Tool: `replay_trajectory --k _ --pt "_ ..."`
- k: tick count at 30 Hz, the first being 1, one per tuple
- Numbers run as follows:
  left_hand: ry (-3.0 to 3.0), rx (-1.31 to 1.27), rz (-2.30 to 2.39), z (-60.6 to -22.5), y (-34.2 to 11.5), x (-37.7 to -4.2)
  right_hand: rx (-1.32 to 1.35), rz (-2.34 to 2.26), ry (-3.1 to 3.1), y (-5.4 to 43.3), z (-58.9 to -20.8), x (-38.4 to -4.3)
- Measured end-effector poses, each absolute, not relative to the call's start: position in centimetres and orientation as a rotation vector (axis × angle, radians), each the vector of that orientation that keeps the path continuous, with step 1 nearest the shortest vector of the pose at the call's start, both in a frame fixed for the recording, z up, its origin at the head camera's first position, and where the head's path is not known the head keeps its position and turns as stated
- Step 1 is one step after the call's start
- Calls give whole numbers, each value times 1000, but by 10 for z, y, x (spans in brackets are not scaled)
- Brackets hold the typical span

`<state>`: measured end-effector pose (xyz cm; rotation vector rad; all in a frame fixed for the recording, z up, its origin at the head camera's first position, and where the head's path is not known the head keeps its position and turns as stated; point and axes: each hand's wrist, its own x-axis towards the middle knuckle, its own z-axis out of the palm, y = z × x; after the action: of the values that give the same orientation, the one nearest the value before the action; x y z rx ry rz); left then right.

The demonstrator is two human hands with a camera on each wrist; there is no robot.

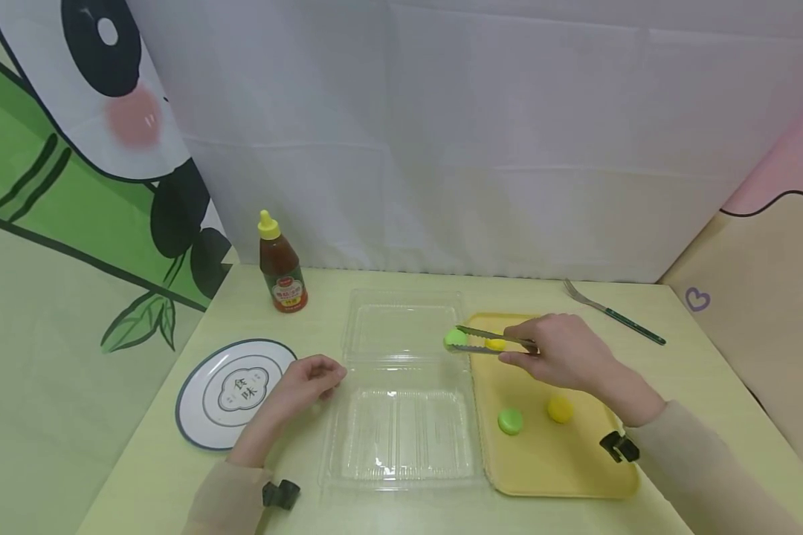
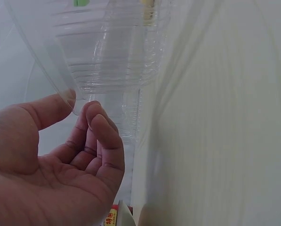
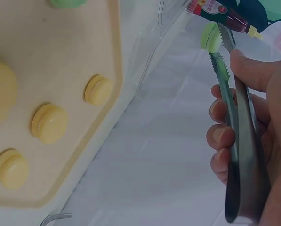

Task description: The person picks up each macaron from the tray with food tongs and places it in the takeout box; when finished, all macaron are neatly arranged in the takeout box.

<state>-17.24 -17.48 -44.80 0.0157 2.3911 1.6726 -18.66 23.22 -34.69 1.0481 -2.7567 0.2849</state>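
Tongs (image 3: 247, 165) are gripped in the curled fingers of the right hand (image 1: 565, 351), a green macaron (image 1: 456, 337) clamped at their tips near the tray (image 1: 542, 464); the box (image 1: 408, 427) is pinched at its rim by the left hand (image 1: 308, 383)

"食味" on the white plate (image 1: 236, 391), "特" on the yellow label patch (image 2: 111, 218) of the sauce bottle (image 1: 283, 273), smaller print unreadable

1 container (image 1: 401, 453) is flanked by 1 plate (image 1: 199, 386) leftward and 1 tray (image 1: 562, 461) rightward, with 1 bottle (image 1: 282, 275) placed behind the plate.
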Motion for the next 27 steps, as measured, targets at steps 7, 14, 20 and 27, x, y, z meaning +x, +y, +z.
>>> replay_trajectory --k 7,14,20,27 --pt "2396 -1 1661 -449 -174 -172 1109 281 -2695 214 -354 -184" --pt "2391 5 1665 -450 -175 -172 1178 329 -2690 196 -365 -183" --pt "2385 1 1664 -451 -175 -172 1208 338 -2720 183 -374 -183" --pt "2380 -13 1675 -449 -174 -172 1256 381 -2720 169 -383 -182"
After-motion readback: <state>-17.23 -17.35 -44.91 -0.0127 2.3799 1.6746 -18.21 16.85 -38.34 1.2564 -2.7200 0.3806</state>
